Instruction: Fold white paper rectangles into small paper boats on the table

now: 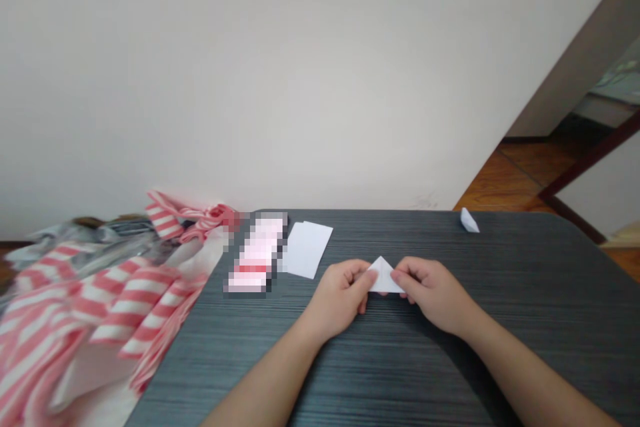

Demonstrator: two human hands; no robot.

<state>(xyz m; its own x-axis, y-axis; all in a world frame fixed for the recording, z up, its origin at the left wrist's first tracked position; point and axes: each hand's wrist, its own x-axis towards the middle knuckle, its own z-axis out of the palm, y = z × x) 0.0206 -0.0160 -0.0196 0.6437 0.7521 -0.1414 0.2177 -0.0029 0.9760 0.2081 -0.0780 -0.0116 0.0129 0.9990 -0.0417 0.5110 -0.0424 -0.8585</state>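
Left hand [337,297]: grip closed, pinching the folded white paper triangle [384,278] at its left edge
Right hand [433,293]: grip closed on the triangle's right edge, apparently bracing it against the left
Triangle: between the hands, over the dark wood-grain surface [525,307]
Nearby: white paper sheet [305,248], small folded paper piece [469,220], blurred pink-and-white packet [255,253], pink-striped cloth [110,307]

Nothing readable anywhere in frame. Pixelated pink-and-white rectangular item [255,253], left of centre: pixelation hides any print. White paper sheet [307,249] just right of it: no marks visible. Folded white paper triangle [383,278], centre: no print visible either.
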